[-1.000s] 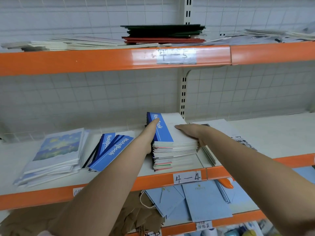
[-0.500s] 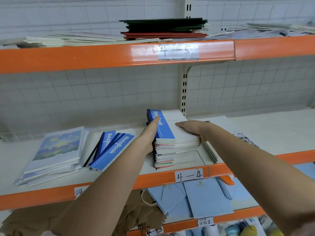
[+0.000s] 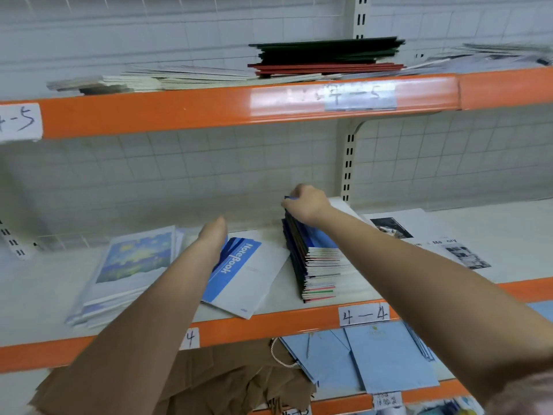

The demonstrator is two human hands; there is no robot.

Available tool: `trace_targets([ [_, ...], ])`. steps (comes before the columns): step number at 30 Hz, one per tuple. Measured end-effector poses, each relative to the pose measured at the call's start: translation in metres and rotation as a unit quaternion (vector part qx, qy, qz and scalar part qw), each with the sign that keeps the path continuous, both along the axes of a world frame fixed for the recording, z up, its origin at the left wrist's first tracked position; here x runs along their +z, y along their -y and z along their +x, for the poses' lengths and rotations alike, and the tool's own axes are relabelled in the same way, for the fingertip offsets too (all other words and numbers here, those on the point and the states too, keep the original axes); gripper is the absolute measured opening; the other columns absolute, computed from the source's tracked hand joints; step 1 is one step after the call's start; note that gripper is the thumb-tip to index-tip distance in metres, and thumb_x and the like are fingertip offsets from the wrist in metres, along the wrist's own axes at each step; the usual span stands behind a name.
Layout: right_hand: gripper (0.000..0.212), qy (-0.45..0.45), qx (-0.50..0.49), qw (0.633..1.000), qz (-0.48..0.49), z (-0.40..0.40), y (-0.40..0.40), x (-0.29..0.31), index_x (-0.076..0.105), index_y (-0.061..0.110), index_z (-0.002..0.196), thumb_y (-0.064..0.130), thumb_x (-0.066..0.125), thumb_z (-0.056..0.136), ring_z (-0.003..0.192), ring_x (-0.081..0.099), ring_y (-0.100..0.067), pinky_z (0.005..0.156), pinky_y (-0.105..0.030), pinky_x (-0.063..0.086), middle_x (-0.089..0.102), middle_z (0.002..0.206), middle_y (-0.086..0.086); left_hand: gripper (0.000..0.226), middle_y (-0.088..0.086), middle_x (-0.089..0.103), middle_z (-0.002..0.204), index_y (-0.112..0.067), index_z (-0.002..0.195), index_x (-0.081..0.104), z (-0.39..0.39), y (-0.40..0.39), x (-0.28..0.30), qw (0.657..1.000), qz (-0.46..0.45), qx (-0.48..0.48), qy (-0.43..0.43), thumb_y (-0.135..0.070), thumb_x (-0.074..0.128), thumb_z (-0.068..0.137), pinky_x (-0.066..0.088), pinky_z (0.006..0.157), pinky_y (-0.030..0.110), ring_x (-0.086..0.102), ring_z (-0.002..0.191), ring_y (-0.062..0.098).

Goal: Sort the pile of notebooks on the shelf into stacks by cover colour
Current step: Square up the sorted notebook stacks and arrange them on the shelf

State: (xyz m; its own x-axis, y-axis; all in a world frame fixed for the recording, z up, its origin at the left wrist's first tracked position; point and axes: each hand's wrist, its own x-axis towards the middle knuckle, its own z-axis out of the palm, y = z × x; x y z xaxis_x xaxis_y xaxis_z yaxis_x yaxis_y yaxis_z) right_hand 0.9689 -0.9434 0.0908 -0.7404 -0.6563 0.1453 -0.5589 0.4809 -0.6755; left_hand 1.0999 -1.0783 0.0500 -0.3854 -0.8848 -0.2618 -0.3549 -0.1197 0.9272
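The mixed pile of notebooks [image 3: 321, 266] stands at the middle of the white shelf [image 3: 493, 235], its coloured spines facing me. My right hand [image 3: 305, 205] is curled on the pile's far top corner, pinching the edge of a blue-covered notebook. To the left lies a fanned stack of blue-and-white "NoteBook" notebooks [image 3: 244, 272]. My left hand [image 3: 214, 235] hovers flat over that stack's far end, holding nothing. Further left sits a stack with painted blue-and-yellow covers [image 3: 131, 262].
Black-and-white printed sheets [image 3: 425, 238] lie right of the pile. The orange shelf edge [image 3: 269, 324] runs in front. The upper shelf carries green and red folders [image 3: 326, 55] and loose papers. Below hang blue paper bags [image 3: 386, 354] and brown ones [image 3: 209, 387].
The blue-and-white notebook that topped the pile now lies on the blue stack at left. My left hand moved left with it. My right hand shifted to the pile's far corner.
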Motion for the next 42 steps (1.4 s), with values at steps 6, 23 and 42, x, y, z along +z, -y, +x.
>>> trace_targets([
  [6,0.024,0.071,0.078,0.994,0.040,0.050,0.038,-0.015,0.058,0.004,0.079,0.023,0.052,0.092,0.088,0.054,-0.028,0.072,-0.028,0.041,0.057,0.092,-0.013,0.021,0.015,0.060,0.096,-0.009,0.093,0.055,0.024,0.027,-0.031,0.996,0.027,-0.048,0.076,-0.026,0.044,0.095,0.040,0.074,0.033,0.055,0.085,0.026],
  [23,0.067,0.268,-0.068,0.957,0.092,0.055,0.074,-0.100,0.038,0.006,0.135,0.041,0.062,0.083,0.086,0.061,-0.027,0.047,-0.024,0.044,0.056,0.117,-0.011,0.014,0.006,0.049,0.082,-0.005,0.093,0.048,0.020,0.069,-0.072,0.993,0.032,-0.039,0.111,-0.019,0.049,0.095,0.040,0.061,0.025,0.048,0.071,0.020],
  [42,0.055,0.332,-0.016,0.936,-0.119,0.054,0.073,-0.106,0.044,0.018,0.110,0.032,0.079,0.069,0.088,0.064,-0.019,0.072,-0.034,0.055,0.062,0.106,-0.002,0.049,0.008,0.068,0.102,-0.020,0.097,0.067,0.020,0.077,-0.067,0.995,0.074,-0.010,-0.059,-0.050,0.082,0.062,0.052,0.084,0.037,0.064,0.090,0.024],
])
